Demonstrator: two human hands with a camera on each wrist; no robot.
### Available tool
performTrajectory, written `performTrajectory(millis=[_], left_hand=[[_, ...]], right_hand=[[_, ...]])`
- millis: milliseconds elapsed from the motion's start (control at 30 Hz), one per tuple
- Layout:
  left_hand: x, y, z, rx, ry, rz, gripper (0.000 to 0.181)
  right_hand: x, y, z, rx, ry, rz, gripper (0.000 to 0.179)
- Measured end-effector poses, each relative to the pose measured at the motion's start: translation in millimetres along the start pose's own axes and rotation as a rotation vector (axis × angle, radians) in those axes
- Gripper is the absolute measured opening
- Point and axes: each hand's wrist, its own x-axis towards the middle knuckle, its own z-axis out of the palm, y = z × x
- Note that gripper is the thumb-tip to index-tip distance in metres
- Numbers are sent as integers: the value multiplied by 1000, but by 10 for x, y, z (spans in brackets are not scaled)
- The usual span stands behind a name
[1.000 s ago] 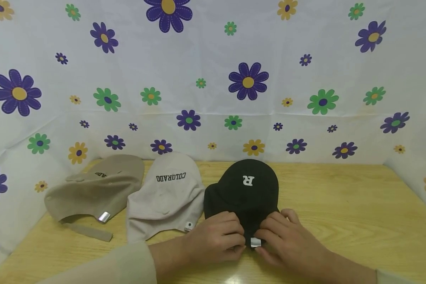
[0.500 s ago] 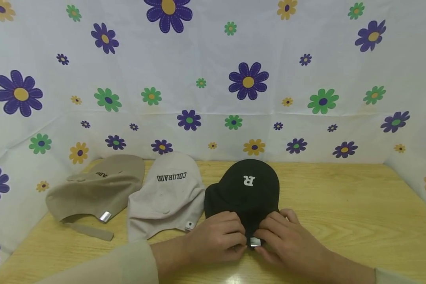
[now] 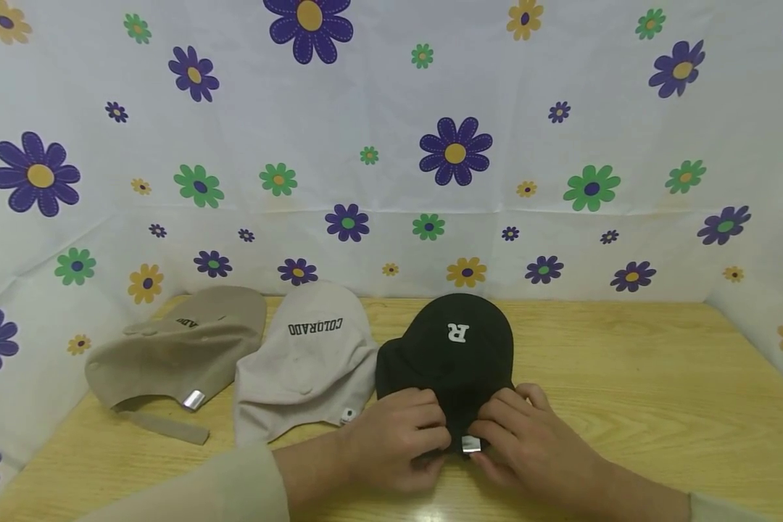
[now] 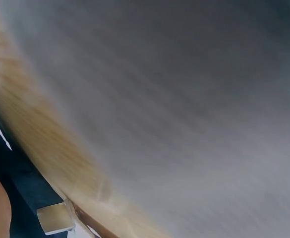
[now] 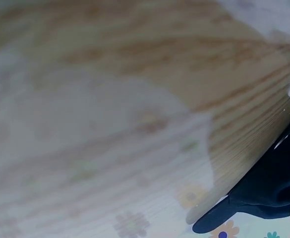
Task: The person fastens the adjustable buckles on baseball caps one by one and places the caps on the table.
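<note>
A black baseball cap (image 3: 457, 355) with a white letter R lies on the table in the head view, brim away from me. Its back edge carries a silver buckle (image 3: 471, 444), also visible as a shiny square clasp (image 4: 54, 218) in the left wrist view. My left hand (image 3: 398, 438) has curled fingers at the cap's back edge, left of the buckle; its fingertips are partly hidden. My right hand (image 3: 525, 438) pinches the back edge just right of the buckle, thumb below. Part of the black cap (image 5: 263, 183) shows in the right wrist view.
A light beige cap (image 3: 307, 348) lettered COLORADO lies left of the black one. Further left is a khaki cap (image 3: 183, 348) with a loose strap (image 3: 170, 426). All rest on a wood-grain table (image 3: 633, 377) before a flowered cloth (image 3: 378, 109).
My left hand's thumb and lower fingers have drawn slightly left and down, away from the buckle. The right hand and the caps stay nearly where they were.
</note>
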Motion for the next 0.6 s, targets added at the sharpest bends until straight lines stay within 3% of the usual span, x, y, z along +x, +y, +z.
performTrajectory(millis=[600], left_hand=[[21, -31, 19, -9, 87, 85, 12]], right_hand=[[-3, 21, -5, 71, 9, -1, 23]])
